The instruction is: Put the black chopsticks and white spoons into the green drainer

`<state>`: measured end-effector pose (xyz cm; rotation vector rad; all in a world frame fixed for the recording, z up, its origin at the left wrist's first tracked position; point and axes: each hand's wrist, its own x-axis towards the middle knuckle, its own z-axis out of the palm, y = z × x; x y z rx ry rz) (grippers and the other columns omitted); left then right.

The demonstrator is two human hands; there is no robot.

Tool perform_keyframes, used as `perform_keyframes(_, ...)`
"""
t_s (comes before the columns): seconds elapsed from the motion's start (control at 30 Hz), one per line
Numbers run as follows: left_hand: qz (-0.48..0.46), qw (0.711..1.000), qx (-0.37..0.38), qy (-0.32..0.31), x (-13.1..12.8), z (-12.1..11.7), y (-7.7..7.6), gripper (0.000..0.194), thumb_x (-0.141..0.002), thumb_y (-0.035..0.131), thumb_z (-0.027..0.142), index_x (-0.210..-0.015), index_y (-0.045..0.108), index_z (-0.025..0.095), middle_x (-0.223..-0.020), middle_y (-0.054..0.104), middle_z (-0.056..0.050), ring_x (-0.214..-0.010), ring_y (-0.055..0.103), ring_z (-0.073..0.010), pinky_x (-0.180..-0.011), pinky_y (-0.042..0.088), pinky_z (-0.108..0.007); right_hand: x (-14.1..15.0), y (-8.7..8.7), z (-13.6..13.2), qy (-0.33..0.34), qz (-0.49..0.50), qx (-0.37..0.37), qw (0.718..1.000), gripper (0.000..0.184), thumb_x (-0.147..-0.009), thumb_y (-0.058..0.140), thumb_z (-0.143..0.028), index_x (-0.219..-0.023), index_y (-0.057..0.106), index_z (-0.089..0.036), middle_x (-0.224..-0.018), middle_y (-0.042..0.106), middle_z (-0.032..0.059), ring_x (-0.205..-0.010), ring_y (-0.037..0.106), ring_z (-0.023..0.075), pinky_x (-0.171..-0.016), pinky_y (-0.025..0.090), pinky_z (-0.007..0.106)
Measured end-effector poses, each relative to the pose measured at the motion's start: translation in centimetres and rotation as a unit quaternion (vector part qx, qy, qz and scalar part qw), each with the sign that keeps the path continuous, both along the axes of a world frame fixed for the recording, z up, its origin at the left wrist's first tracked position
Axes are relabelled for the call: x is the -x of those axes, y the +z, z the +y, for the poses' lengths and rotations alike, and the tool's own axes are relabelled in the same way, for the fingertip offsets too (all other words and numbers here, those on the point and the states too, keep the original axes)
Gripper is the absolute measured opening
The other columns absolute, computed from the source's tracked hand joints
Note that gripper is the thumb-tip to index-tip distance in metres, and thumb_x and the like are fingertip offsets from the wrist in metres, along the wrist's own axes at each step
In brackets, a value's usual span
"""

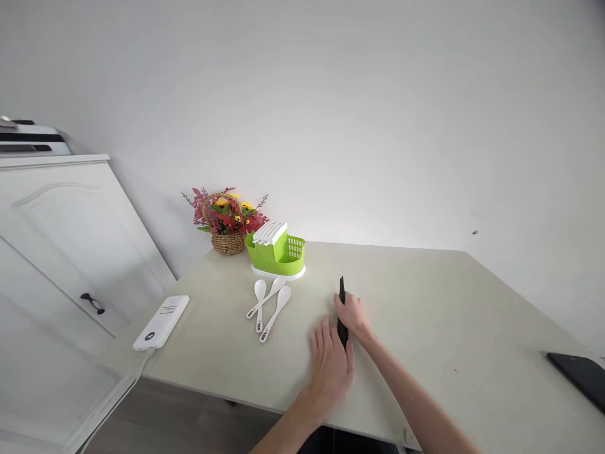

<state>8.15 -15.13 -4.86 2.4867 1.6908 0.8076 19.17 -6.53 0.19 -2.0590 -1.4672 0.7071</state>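
Note:
My right hand (353, 317) rests on the pale table (425, 302) with its fingers closed round a thin black object (341, 291) whose tip sticks out toward the wall. My left hand (331, 366) lies just beside it, palm down and fingers stretched flat, touching the near end of the same black object. Three white plastic spoons (269, 306) lie side by side to the left of my hands. Behind them stands a green cutlery drainer (276, 252) with a white slotted top.
A wicker basket of red and yellow flowers (227, 222) sits at the back left by the wall. A white power bank (162, 321) with a cable lies at the left edge. A dark flat device (579, 373) lies at the right edge. A white cupboard (61, 252) stands left.

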Motion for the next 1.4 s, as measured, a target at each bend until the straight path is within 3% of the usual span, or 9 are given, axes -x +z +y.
perform_keyframes(0.17, 0.010, 0.999, -0.013, -0.033, 0.7, 0.3, -0.8, 0.059, -0.105, 0.030, 0.025, -0.161, 0.023, 0.008, -0.166, 0.031, -0.019, -0.155, 0.029, -0.0301, -0.121, 0.036, -0.054, 1.6, -0.5, -0.4, -0.003, -0.081, 0.010, 0.997, 0.030, -0.102, 0.056, -0.041, -0.115, 0.066, -0.016, -0.109, 0.071, 0.0081, -0.096, 0.070, 0.0202, -0.087, 0.056, 0.040)
perform_keyframes(0.3, 0.021, 0.998, -0.027, -0.045, 0.9, 0.6, -1.5, 0.064, -0.102, 0.032, 0.021, -0.164, 0.016, 0.008, -0.168, 0.026, -0.018, -0.157, 0.022, -0.0305, -0.123, 0.036, -0.054, 2.2, -0.1, -0.9, 0.003, -0.126, -0.012, 0.992, 0.025, -0.102, 0.045, -0.031, -0.111, 0.061, -0.015, -0.102, 0.075, 0.0147, -0.096, 0.073, 0.0260, -0.081, 0.050, 0.035)
perform_keyframes(0.43, 0.036, 0.998, -0.038, -0.039, 0.9, 0.4, -1.7, 0.067, -0.100, 0.036, 0.022, -0.163, 0.018, 0.006, -0.168, 0.027, -0.018, -0.157, 0.020, -0.0332, -0.123, 0.034, -0.057, 2.2, 0.1, -1.2, 0.006, -0.157, -0.016, 0.987, 0.024, -0.100, 0.043, -0.028, -0.114, 0.057, -0.015, -0.103, 0.075, 0.0162, -0.097, 0.074, 0.0273, -0.079, 0.048, 0.035)
perform_keyframes(0.6, 0.030, 0.998, -0.036, -0.037, 0.9, -0.1, -1.2, 0.065, -0.103, 0.040, 0.035, -0.162, 0.027, 0.008, -0.166, 0.032, -0.019, -0.156, 0.023, -0.0359, -0.123, 0.034, -0.059, 1.5, 0.3, -1.3, 0.012, -0.185, -0.007, 0.983, 0.026, -0.100, 0.038, -0.024, -0.116, 0.056, -0.013, -0.103, 0.074, 0.0181, -0.097, 0.074, 0.0281, -0.080, 0.048, 0.035)
perform_keyframes(0.87, 0.036, 0.998, -0.039, -0.035, 1.0, -0.5, -0.6, 0.061, -0.106, 0.037, 0.044, -0.156, 0.040, 0.008, -0.164, 0.035, -0.020, -0.155, 0.025, -0.0351, -0.123, 0.035, -0.057, 0.1, -0.3, -2.0, -0.006, -0.186, -0.013, 0.982, 0.025, -0.102, 0.040, -0.031, -0.113, 0.054, -0.014, -0.109, 0.071, 0.0174, -0.095, 0.074, 0.0284, -0.075, 0.048, 0.033)
perform_keyframes(1.07, 0.019, 0.998, -0.020, -0.051, 1.2, -0.5, -0.5, 0.064, -0.105, 0.039, 0.046, -0.157, 0.037, 0.009, -0.164, 0.034, -0.020, -0.155, 0.022, -0.0366, -0.122, 0.035, -0.060, -0.9, -0.8, -3.0, -0.012, -0.145, -0.043, 0.988, 0.030, -0.105, 0.034, -0.038, -0.116, 0.052, -0.017, -0.112, 0.071, 0.0151, -0.093, 0.073, 0.0273, -0.071, 0.046, 0.032)
perform_keyframes(1.23, -0.062, 0.994, 0.030, -0.086, 1.8, -1.0, 1.0, 0.059, -0.106, 0.039, 0.041, -0.159, 0.032, 0.015, -0.164, 0.035, -0.018, -0.154, 0.029, -0.0329, -0.119, 0.041, -0.058, -2.2, -1.7, -3.6, -0.014, -0.088, -0.085, 0.992, 0.027, -0.103, 0.035, -0.035, -0.116, 0.053, -0.019, -0.115, 0.071, 0.0146, -0.091, 0.072, 0.0243, -0.071, 0.043, 0.031)
perform_keyframes(1.4, -0.141, 0.985, -0.018, -0.096, 5.5, -1.5, 3.9, 0.038, -0.104, 0.043, 0.027, -0.141, 0.049, 0.023, -0.144, 0.058, -0.013, -0.140, 0.051, -0.0267, -0.114, 0.047, -0.047, -4.4, -2.8, -5.0, -0.006, 0.005, -0.121, 0.993, 0.023, -0.099, 0.037, -0.033, -0.110, 0.054, -0.022, -0.090, 0.072, 0.0058, -0.081, 0.069, 0.0225, -0.072, 0.045, 0.032)
